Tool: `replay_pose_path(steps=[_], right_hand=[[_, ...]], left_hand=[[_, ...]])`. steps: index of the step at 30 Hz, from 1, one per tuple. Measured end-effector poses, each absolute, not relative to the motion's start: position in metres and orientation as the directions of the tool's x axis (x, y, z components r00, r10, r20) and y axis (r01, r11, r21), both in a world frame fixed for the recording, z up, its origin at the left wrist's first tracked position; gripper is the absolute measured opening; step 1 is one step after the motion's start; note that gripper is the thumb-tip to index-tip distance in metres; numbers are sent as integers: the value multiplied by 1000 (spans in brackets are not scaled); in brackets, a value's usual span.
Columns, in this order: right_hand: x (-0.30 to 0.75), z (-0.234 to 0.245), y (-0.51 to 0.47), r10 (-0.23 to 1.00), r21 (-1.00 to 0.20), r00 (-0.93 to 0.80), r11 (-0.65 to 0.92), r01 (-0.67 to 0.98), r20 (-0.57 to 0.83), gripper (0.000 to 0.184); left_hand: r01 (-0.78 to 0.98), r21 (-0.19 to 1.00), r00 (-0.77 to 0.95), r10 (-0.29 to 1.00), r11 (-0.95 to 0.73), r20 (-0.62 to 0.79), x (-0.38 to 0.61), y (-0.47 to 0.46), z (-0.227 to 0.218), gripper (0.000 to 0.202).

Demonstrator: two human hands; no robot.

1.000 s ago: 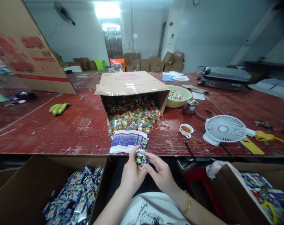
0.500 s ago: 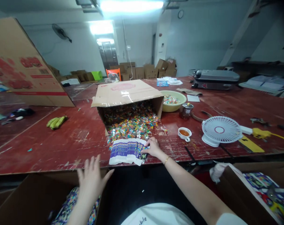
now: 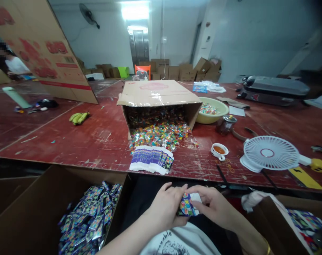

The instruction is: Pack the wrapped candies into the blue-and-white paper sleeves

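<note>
Close to my body, my left hand (image 3: 168,205) and my right hand (image 3: 212,205) both grip one small printed packet (image 3: 187,205), purple and colourful with a white end. My left fingers wrap its left side; my right thumb presses near the white end. Beyond them, at the table's front edge, lies a fanned row of like packets (image 3: 150,159), purple with white ends. Behind that row, small wrapped candies in many colours (image 3: 161,136) spill from a cardboard box (image 3: 153,92) lying on its side.
An open carton (image 3: 54,198) of filled packets stands low at left, another carton (image 3: 272,223) at right. On the red table are bananas (image 3: 79,118), a yellow basin (image 3: 211,118), a lidded jar (image 3: 226,124), a cup of tea (image 3: 219,151) and a white fan (image 3: 270,153). A person (image 3: 16,65) sits far left.
My right hand has left the fanned row and come back to my body with a packet. My left hand, open before, has moved right and closed on it too. The view has turned left.
</note>
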State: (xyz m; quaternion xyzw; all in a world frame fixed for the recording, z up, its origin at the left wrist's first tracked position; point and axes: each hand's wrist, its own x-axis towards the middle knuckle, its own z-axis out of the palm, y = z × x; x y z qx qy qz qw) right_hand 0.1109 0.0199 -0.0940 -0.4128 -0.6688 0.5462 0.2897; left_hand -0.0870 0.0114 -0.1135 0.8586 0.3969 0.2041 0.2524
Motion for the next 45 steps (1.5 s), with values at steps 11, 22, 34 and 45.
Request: replay_pose_path(steps=[11,22,34,45], right_hand=[[82,-119,37,957,-963,-255,-189,-191,-138,27],[46,-129,26,944,-787,-81,-312,-532,-319,31],[53,-115,28,973,-911,-129,-227,-345,-193,31],[52,-118,26,900,-893,-93,435,111,427,11]], left_hand=[[244,969,256,961,37,-102,-84,7,-112,40],[457,857,281,953,-236,113,-76,2,-139,45],[583,810,111,994,-55,-12,-79,10,-128,77],[198,978,225,974,-62,16,-84,24,-109,73]])
